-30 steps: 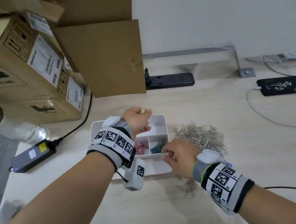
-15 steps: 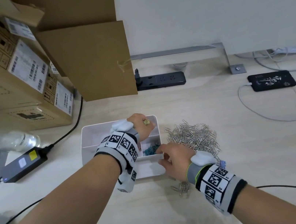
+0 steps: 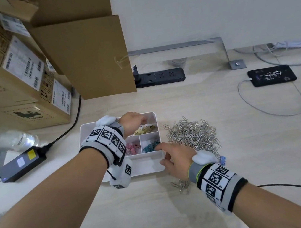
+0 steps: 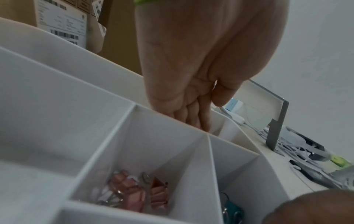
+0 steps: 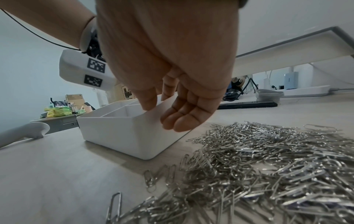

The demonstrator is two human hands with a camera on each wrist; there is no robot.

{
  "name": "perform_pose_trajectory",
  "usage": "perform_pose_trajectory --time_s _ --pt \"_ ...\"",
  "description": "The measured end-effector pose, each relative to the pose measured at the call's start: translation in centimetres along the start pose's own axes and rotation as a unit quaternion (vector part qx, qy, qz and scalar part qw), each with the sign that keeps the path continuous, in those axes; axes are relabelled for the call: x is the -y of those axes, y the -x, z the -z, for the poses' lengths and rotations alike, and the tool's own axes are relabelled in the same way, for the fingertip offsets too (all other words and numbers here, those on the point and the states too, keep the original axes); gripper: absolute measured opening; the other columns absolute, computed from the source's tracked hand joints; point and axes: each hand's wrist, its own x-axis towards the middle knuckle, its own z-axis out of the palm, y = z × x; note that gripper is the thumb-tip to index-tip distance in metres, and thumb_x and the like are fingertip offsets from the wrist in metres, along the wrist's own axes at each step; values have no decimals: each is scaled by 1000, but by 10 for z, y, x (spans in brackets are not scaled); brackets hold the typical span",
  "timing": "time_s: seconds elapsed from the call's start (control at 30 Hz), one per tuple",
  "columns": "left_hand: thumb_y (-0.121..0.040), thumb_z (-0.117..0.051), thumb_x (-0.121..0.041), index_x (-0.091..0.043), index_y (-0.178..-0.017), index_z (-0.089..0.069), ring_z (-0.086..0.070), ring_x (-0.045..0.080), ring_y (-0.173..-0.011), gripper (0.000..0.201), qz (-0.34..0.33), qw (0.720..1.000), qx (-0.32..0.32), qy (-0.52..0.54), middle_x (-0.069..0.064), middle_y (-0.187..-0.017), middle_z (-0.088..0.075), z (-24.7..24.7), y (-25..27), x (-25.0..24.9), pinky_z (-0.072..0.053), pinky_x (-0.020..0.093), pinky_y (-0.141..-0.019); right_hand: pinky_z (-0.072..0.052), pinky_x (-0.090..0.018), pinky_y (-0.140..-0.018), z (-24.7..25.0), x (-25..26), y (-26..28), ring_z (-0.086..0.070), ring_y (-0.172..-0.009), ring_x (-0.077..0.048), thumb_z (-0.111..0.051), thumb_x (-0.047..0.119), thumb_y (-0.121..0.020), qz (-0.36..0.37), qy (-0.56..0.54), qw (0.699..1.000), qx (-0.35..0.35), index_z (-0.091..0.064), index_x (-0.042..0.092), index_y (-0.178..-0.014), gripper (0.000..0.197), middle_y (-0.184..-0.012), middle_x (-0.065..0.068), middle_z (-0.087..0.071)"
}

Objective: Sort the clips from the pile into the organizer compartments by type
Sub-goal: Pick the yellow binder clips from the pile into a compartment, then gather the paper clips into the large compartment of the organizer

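Head view: left hand hovering over back compartment of white organizer, fingers relaxed, holding nothing. Right hand resting at organizer's front-right corner, fingers loosely extended, gripping nothing. Gold clips, pink clips, teal clips sitting in separate compartments. Silver paper clip pile lying just beside organizer on desk.

organizer left of clip pile; power strip behind, boxes far left.
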Motion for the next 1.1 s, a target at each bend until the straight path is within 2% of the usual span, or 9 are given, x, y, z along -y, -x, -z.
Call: perform_pose_trajectory --time_s 0.07,0.17,0.43,0.53,0.6,0.77,0.9,1.0,1.1 --pt "-97 -55 -25 -9 -117 -70 -61 20 -113 29 -7 998 12 63 4 -118 -69 7 7 2 -49 36 -97 -51 -34 -76 0 0 2 -61 -87 -22 -53 35 -91 2 -2 1000 -1 -38 40 -129 41 -96 4 -63" --pt "-102 -48 -22 -12 -116 -67 -65 20 -104 25 -36 994 4 103 4 -113 -70 21 21 3 -54 31 -85 -50 -33 -76 -1 1 6 -60 -86 -21 -54 33 -91 3 -9 1000 -6 -37 39 -133 45 -96 3 -63" --pt "-102 -48 -16 -21 -93 -67 -67 13 -76 21 -124 970 -123 167 2 -94 -72 54 53 11 -58 28 -71 -48 -26 -68 10 -1 13 -56 -69 -11 -52 24 -88 -20 -59 997 -52 -41 44 -130 47 -92 9 -64" --pt "-102 -48 -15 -22 -90 -67 -66 13 -73 23 -158 959 -154 176 -1 -87 -72 48 68 13 -56 26 -66 -45 -22 -61 15 -6 14 -52 -58 -2 -54 25 -88 -49 -78 991 -92 -46 43 -126 43 -92 13 -64" --pt "-100 -50 -13 -24 -90 -67 -66 14 -72 23 -190 955 -162 159 -2 -84 -72 32 78 17 -56 26 -64 -49 -24 -59 18 -11 15 -54 -54 -3 -57 26 -88 -66 -95 986 -116 -49 41 -124 40 -89 14 -62" --pt "-95 -59 -15 -22 -97 -68 -66 17 -71 12 -272 956 -98 60 -3 -82 -71 -32 98 29 -54 26 -62 -55 -31 -67 33 -29 34 -64 -65 -17 -61 28 -89 -120 -129 971 -159 -57 41 -114 29 -79 15 -61" --pt "-92 -65 -14 -17 -102 -71 -56 -7 -61 12 -333 942 -35 -31 -10 -81 -67 -79 109 45 -43 5 -59 -54 -34 -75 36 -60 58 -62 -66 -17 -63 29 -87 -180 -119 955 -204 -60 33 -112 26 -79 15 -61" --pt "-90 -67 -15 -16 -102 -74 -59 0 -65 13 -351 931 3 -95 -10 -85 -66 -105 111 63 -42 5 -62 -47 -27 -73 36 -89 84 -61 -72 -19 -61 30 -88 -239 -110 939 -221 -61 29 -113 25 -90 9 -65" --pt "-88 -70 -19 -18 -106 -73 -60 8 -73 18 -349 923 26 -159 -7 -93 -66 -120 108 78 -32 0 -65 -44 -26 -75 35 -112 103 -60 -81 -20 -60 31 -89 -297 -103 922 -226 -60 27 -114 26 -100 3 -66"
